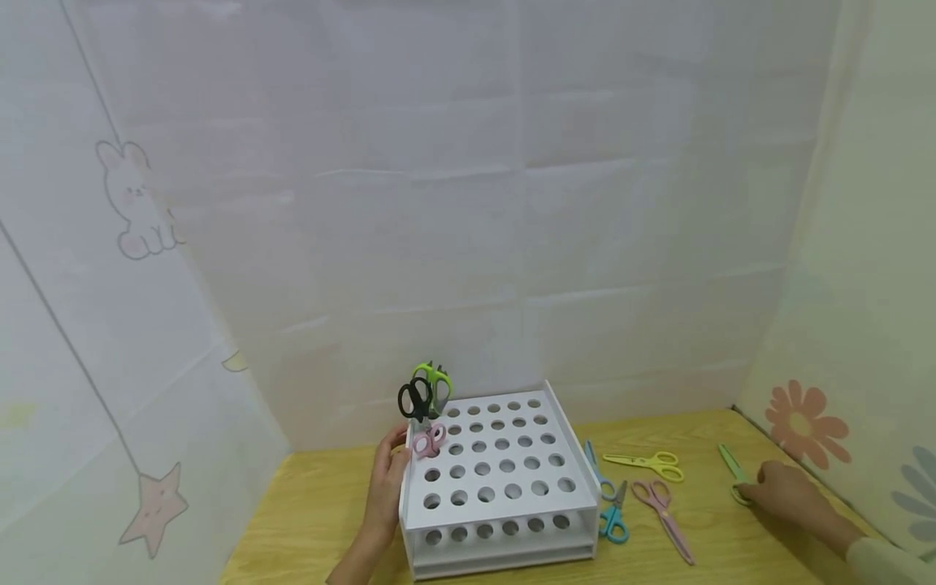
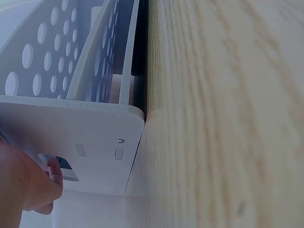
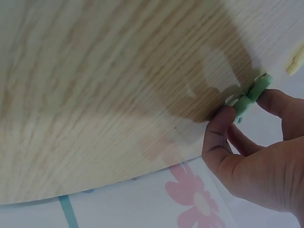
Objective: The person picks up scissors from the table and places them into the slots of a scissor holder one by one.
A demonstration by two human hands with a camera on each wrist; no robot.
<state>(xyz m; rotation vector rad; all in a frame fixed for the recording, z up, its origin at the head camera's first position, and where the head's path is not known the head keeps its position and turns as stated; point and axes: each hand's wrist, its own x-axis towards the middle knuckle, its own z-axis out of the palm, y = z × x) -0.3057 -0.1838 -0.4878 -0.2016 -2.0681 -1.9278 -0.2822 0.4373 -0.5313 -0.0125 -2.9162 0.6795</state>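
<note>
A white rack (image 1: 468, 508) with rows of round holes stands on the table. My left hand (image 1: 385, 487) holds its left side panel (image 2: 90, 137), with fingers hooked into the cutout there. Green-handled scissors (image 1: 439, 382), black scissors (image 1: 415, 398) and small pink scissors (image 1: 430, 440) stand in holes at the rack's back left. At the far right, my right hand (image 1: 793, 496) pinches the handle end of green scissors (image 1: 731, 465). In the right wrist view, thumb and fingers are at the green handles (image 3: 247, 101), close over the table.
Between rack and right hand lie yellow scissors (image 1: 647, 463), pink scissors (image 1: 665, 516), teal scissors (image 1: 614, 516) and light blue scissors (image 1: 598, 471). Covered walls (image 1: 439, 203) enclose the wooden table (image 1: 314, 504) at the back and both sides.
</note>
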